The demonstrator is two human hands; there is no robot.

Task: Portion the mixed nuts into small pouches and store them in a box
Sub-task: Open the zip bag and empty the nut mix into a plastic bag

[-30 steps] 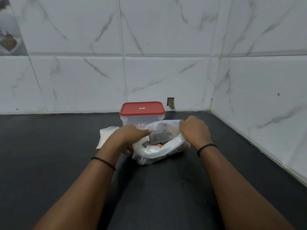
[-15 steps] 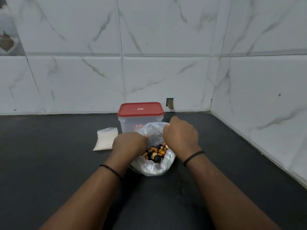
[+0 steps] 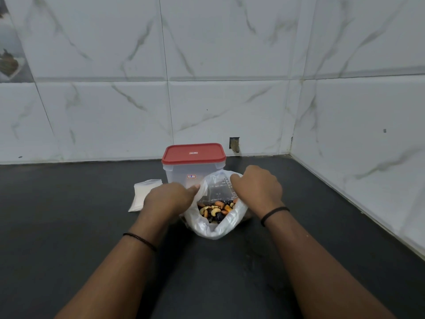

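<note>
Nearest, two bare forearms, each with a thin black wristband, reach forward over the dark matte countertop (image 3: 69,238). Between them the crinkled clear plastic bag (image 3: 226,226) sits on the counter with its mouth pulled wide, and the mixed nuts (image 3: 216,210) lie loose in its bottom: pale cashews, orange-brown almonds and dark raisin-like pieces. The left hand (image 3: 169,199) has its fingers curled onto the left edge of the bag's mouth, thumb tip against the film; the right hand (image 3: 257,187) grips the far right edge with fingers bent over the rim, though exactly how the fingertips pinch is hidden behind the knuckles. Just left of the left hand, a flat stack of small white translucent pouches (image 3: 143,192) lies on the counter, partly covered by that hand and seemingly unfilled. Behind the bag, just beside it, stands the rectangular clear plastic box (image 3: 179,176) with its red snap lid (image 3: 193,153) closed; nothing is discernible through its walls. Judging from this, the task is at its very start: the bag is opened, but no pouch is filled, and the box has yet to be unlidded. Beyond rises the white marble-veined tiled wall (image 3: 230,65), meeting in a corner at right.
</note>
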